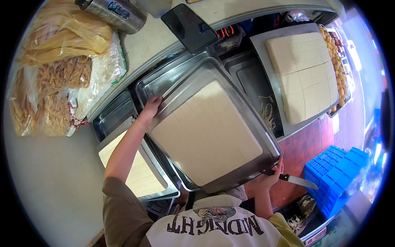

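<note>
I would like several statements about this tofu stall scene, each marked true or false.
1. The left hand grips the rim of the steel tray holding a scored tofu slab. True.
2. The right hand is empty. False: it holds a knife while gripping the tray's corner.
3. The blue plastic crates stand to the person's left. False: they stand to the right.
4. A second scored tofu slab lies on another tray at the upper right. True.
5. Bags of dried beancurd sticks lie on the counter at the left. True.
</note>
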A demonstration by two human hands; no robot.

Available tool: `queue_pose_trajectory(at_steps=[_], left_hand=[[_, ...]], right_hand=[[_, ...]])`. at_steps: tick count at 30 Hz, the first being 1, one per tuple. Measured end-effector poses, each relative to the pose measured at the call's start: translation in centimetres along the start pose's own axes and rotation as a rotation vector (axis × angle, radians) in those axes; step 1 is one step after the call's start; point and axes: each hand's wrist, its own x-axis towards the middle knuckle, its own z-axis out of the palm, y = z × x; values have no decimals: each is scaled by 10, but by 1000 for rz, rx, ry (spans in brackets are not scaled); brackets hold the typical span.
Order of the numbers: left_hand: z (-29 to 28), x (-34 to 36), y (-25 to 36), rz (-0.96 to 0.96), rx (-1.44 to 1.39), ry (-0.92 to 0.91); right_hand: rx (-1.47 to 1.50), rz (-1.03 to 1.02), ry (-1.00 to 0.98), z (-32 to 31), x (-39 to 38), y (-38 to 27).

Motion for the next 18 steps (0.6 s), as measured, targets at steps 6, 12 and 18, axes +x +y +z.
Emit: queue_pose_trajectory(at_steps=[6, 12, 18], left_hand=[[1, -28, 26, 45, -6, -52], [-25, -46, 18, 181, 177, -25], [-46, -97, -4, 45, 87, 103]], right_hand=[[-191, -162, -107, -2, 30, -25], [-362, -223, -203, 18, 33, -40], [-479, -307, -333, 56, 32, -53]])
